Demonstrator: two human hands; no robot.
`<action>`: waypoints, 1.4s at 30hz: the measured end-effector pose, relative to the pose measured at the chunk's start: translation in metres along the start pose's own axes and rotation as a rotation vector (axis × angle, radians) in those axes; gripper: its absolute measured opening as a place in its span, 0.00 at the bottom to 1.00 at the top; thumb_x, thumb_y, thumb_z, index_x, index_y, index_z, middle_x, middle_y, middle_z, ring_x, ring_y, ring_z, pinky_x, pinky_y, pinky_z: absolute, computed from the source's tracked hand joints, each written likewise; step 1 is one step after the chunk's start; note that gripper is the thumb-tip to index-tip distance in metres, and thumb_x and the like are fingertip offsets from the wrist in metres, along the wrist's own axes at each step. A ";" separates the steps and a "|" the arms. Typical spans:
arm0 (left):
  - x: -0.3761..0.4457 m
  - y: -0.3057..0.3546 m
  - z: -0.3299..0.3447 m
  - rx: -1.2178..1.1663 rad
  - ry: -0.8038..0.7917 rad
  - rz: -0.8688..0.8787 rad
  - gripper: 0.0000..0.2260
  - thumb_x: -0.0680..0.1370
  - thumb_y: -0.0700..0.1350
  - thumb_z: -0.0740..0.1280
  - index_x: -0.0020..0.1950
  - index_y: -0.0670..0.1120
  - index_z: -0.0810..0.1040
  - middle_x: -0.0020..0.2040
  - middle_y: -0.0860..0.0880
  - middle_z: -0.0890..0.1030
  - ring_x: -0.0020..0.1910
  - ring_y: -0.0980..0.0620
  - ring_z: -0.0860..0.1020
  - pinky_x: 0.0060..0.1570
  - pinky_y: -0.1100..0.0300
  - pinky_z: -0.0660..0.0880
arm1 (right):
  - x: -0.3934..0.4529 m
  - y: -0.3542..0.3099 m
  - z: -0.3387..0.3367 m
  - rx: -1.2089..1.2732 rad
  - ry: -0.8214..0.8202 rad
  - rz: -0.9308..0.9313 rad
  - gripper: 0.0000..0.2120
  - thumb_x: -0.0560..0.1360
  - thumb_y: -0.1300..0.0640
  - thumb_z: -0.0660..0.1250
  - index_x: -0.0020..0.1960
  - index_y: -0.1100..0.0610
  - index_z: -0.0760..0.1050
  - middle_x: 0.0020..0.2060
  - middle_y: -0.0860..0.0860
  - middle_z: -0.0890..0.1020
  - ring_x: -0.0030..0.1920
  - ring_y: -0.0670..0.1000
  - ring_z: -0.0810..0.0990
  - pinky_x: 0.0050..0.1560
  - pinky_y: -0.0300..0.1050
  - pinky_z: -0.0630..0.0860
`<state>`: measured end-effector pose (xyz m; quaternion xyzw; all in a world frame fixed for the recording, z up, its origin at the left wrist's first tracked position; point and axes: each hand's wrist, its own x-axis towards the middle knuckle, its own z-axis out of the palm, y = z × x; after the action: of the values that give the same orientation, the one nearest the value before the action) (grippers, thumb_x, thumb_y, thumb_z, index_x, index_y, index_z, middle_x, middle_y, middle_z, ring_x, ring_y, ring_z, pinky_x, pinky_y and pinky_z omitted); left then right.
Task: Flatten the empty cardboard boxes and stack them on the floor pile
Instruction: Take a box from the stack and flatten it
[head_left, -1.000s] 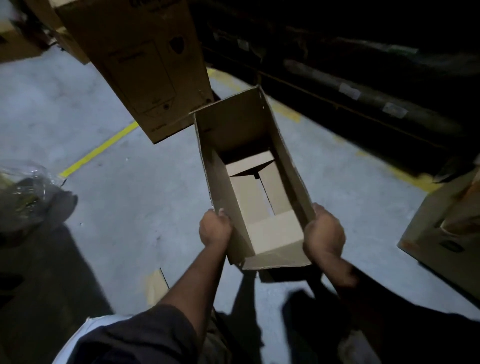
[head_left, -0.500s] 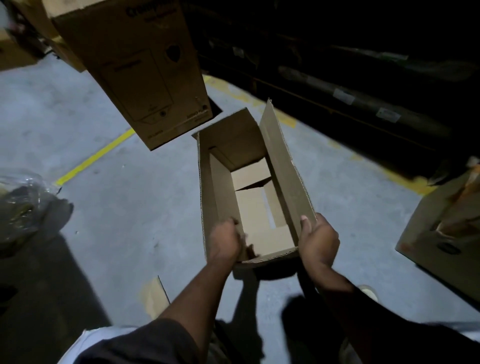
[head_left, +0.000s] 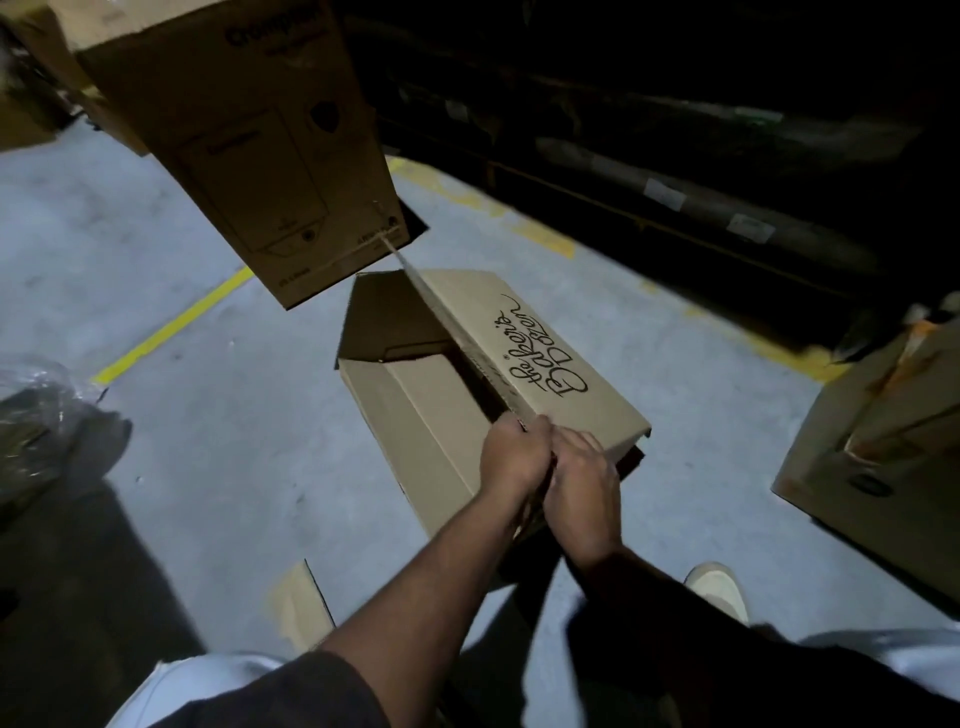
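I see the cardboard box (head_left: 467, 374) half collapsed above the grey floor (head_left: 218, 441), its script-printed panel facing up. My left hand (head_left: 511, 460) and right hand (head_left: 584, 486) pinch its near edge together, fingers curled. A taller box (head_left: 249, 140) stands behind.

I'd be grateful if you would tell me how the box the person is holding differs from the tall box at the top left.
The held box is gripped at its near end by the left hand and the right hand, skewed partly flat with its inside showing; the tall box is untouched and keeps its full shape. The held box carries cursive script on its side panel, the tall box block lettering and a line diagram. Both are brown corrugated cardboard.
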<state>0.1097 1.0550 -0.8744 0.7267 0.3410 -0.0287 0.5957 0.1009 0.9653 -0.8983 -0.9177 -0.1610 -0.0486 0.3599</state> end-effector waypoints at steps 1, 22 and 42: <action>0.001 0.000 -0.003 -0.040 0.070 -0.016 0.15 0.74 0.53 0.62 0.50 0.44 0.81 0.47 0.46 0.85 0.48 0.44 0.83 0.52 0.49 0.80 | 0.002 -0.001 -0.001 0.031 -0.038 -0.042 0.21 0.70 0.67 0.67 0.62 0.58 0.81 0.57 0.51 0.84 0.58 0.52 0.79 0.61 0.44 0.74; 0.004 0.036 -0.103 -0.500 -0.127 0.007 0.11 0.83 0.42 0.63 0.65 0.44 0.75 0.53 0.46 0.86 0.50 0.49 0.86 0.42 0.56 0.83 | 0.047 0.099 -0.029 1.208 0.217 1.254 0.21 0.78 0.44 0.66 0.67 0.54 0.74 0.60 0.51 0.80 0.58 0.51 0.79 0.61 0.49 0.72; 0.016 -0.018 -0.043 0.763 0.002 0.503 0.38 0.77 0.53 0.72 0.81 0.46 0.57 0.81 0.46 0.59 0.80 0.46 0.55 0.79 0.47 0.54 | 0.040 0.023 0.001 0.706 0.113 0.698 0.07 0.73 0.58 0.70 0.51 0.56 0.78 0.47 0.51 0.85 0.48 0.51 0.82 0.51 0.44 0.77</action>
<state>0.0971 1.1020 -0.8844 0.9544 0.1195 -0.0061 0.2736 0.1465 0.9609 -0.9054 -0.7351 0.1688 0.0825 0.6514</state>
